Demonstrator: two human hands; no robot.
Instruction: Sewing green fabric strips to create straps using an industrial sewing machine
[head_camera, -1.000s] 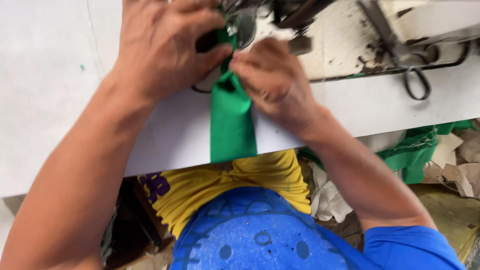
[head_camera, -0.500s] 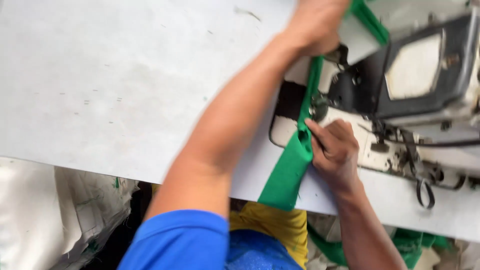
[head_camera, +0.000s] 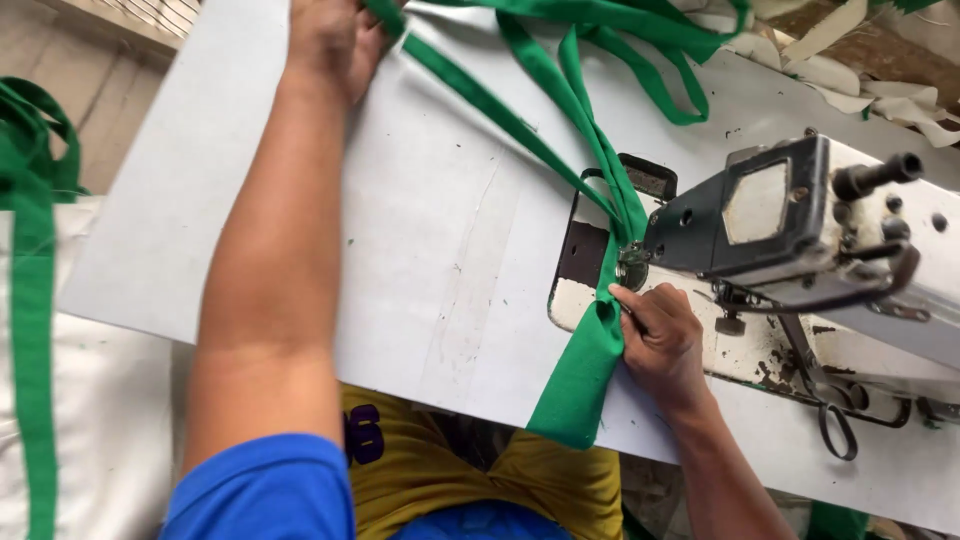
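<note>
A long green fabric strip (head_camera: 583, 368) runs from the table's near edge, under the needle of a grey sewing machine (head_camera: 800, 225), and away in loops toward the far side. My right hand (head_camera: 660, 338) pinches the strip just in front of the needle, holding its folded edge flat. My left hand (head_camera: 335, 38) is stretched out to the far edge of the white table (head_camera: 420, 260) and grips the sewn part of the strip, which is pulled taut between there and the machine.
A white cloth piece with green edging (head_camera: 40, 330) hangs at the left. Off-white and green scraps (head_camera: 850, 50) lie at the far right. Small scissors (head_camera: 838, 430) rest near the machine base. My yellow shorts (head_camera: 450, 470) show below the table edge.
My left hand left the needle area and reached far across the table, drawing the strip out behind the machine. My right hand stayed on the strip by the needle. The view shifted left.
</note>
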